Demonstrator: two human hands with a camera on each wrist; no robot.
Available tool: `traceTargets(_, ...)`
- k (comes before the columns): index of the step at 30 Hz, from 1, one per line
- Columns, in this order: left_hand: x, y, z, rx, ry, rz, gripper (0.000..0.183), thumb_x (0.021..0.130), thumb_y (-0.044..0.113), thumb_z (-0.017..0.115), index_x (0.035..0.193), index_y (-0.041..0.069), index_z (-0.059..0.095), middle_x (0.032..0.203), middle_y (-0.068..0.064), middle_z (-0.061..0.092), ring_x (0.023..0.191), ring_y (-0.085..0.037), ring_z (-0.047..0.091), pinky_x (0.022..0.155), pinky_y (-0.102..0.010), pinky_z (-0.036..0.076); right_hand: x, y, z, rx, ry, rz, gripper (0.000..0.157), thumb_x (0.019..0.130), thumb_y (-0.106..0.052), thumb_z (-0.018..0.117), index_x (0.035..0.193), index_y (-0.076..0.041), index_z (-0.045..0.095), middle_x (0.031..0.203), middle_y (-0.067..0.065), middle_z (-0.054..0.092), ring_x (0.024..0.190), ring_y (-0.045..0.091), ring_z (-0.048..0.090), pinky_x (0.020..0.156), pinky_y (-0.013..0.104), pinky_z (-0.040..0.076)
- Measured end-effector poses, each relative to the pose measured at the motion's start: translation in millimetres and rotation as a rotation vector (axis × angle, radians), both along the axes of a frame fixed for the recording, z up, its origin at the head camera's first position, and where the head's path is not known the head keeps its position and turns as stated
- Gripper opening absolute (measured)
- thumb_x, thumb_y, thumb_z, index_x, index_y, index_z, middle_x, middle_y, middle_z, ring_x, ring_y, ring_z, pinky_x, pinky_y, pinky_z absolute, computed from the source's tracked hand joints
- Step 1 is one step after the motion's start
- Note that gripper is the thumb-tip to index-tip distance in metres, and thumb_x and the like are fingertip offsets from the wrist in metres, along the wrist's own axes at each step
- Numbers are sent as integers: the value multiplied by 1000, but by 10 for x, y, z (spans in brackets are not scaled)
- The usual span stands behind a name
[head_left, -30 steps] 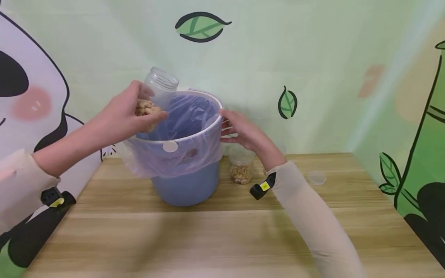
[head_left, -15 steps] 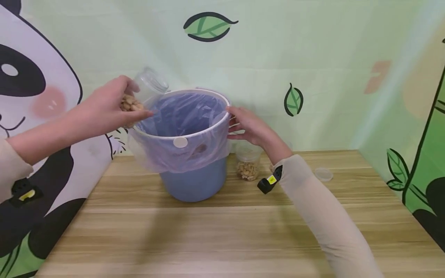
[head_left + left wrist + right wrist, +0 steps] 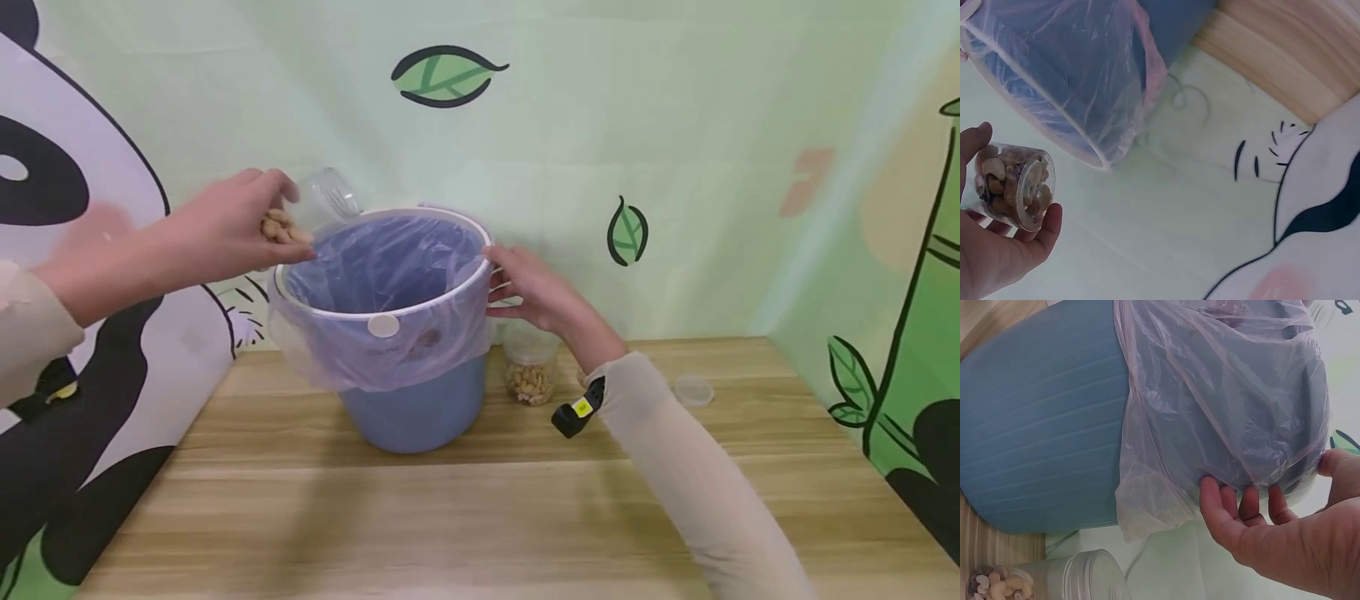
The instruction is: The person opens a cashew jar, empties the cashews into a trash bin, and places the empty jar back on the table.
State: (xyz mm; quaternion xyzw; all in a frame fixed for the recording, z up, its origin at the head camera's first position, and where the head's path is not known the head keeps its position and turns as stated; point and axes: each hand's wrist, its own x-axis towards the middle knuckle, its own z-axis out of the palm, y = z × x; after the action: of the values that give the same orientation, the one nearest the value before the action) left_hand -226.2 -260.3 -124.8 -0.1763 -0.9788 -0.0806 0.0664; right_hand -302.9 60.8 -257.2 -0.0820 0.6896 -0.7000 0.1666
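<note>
My left hand (image 3: 232, 221) grips a clear plastic jar (image 3: 327, 198) part filled with cashews (image 3: 283, 227). In the head view the jar tilts, its open mouth toward the bin and just above the left of the rim. The left wrist view shows the nuts (image 3: 1013, 181) lying toward the jar's base, between thumb and fingers. A blue trash can (image 3: 420, 417) with a white rim and a thin pinkish liner bag (image 3: 375, 358) stands upright on the table. My right hand (image 3: 536, 292) holds its right side, thumb at the rim (image 3: 1329, 464), fingers against the bag-covered wall.
A second clear jar (image 3: 529, 367) of cashews stands right of the trash can, and a bit of another shows behind my right wrist. A clear round lid (image 3: 693, 390) lies further right on the wooden table (image 3: 480, 517). A printed fabric backdrop (image 3: 555, 100) rises behind.
My left hand has shifted left with the jar, from over the bin to its left rim, and the jar leans further over. My right hand stays at the bin's right side.
</note>
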Motion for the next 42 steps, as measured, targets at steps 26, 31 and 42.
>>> traceTargets(26, -174, 251, -185, -305, 231, -120, 63, 84, 24, 84, 132, -3, 53, 117, -23, 56, 105, -47, 54, 79, -58, 51, 35, 22, -3, -9, 7, -6, 29, 105, -37, 51, 113, -9, 47, 104, 13, 55, 96, 30, 58, 91, 46, 57)
traceTargets(31, -195, 249, -173, -331, 277, -155, 61, 83, 22, 85, 129, -2, 54, 112, -22, 57, 98, -45, 55, 74, -57, 52, 25, 11, -15, 1, 0, -6, 30, 105, -38, 51, 114, -10, 48, 102, 11, 56, 94, 28, 59, 92, 46, 57)
traceTargets(42, -232, 288, -83, -431, 323, -218, 61, 82, 20, 86, 127, -4, 52, 110, -23, 56, 95, -46, 56, 72, -58, 53, 18, 18, -10, 4, 1, -6, 31, 105, -39, 50, 114, -10, 48, 101, 11, 56, 90, 26, 60, 93, 47, 56)
